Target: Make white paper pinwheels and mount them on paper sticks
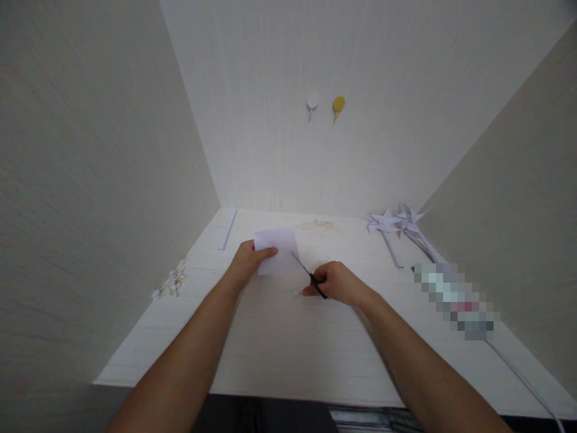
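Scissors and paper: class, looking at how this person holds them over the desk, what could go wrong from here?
1. The left hand pinches the paper close to where the scissors in the right hand point, so the blades might nick a finger.
2. The sheet is held by one edge in the air, so it may flex and the cut wander.
3. The paper pinwheels lie near the right elbow's side and could be swept aside.

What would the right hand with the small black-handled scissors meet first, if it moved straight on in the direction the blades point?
Probably the white paper sheet that the left hand holds. The right hand aims the small black-handled scissors up-left, and the blade tips seem already at the sheet's edge; depth is unclear.
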`<action>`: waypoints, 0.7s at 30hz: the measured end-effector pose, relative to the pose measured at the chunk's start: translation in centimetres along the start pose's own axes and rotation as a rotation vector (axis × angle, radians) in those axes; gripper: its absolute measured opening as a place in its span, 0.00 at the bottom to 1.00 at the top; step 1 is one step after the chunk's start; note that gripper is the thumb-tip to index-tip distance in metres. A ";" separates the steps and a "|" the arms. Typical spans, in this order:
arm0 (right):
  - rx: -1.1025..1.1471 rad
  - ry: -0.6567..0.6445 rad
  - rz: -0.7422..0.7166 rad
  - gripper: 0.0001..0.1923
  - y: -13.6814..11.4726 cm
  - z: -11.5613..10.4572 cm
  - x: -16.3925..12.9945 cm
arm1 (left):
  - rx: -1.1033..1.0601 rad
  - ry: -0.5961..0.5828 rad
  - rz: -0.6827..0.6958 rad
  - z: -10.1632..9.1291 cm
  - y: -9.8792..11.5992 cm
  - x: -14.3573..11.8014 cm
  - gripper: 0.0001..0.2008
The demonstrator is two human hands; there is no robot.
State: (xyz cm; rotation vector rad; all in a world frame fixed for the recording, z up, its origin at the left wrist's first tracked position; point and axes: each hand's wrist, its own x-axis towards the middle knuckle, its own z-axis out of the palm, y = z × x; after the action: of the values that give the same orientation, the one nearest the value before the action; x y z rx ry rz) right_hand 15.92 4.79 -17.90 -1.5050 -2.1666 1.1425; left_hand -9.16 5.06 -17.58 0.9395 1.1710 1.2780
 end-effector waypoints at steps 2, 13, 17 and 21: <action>-0.034 0.035 0.005 0.21 0.2 -0.4 0.0 | -0.035 0.052 0.023 0.0 -0.1 0.2 0.22; -0.231 0.245 -0.045 0.06 0.3 -0.7 -0.4 | -0.142 0.274 0.124 0.4 -0.1 -0.1 0.26; -0.258 0.296 -0.031 0.11 0.4 -0.4 -0.3 | -0.163 0.286 0.131 1.0 -0.2 -0.1 0.25; -0.254 0.276 -0.047 0.11 0.5 -0.7 -0.1 | -0.177 0.259 0.119 2.3 -0.4 -0.7 0.23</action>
State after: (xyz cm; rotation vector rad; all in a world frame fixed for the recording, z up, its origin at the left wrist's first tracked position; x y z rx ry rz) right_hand 16.75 5.07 -17.82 -1.5938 -2.1998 0.6181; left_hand -6.73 4.51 -17.48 0.7370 1.1892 1.6085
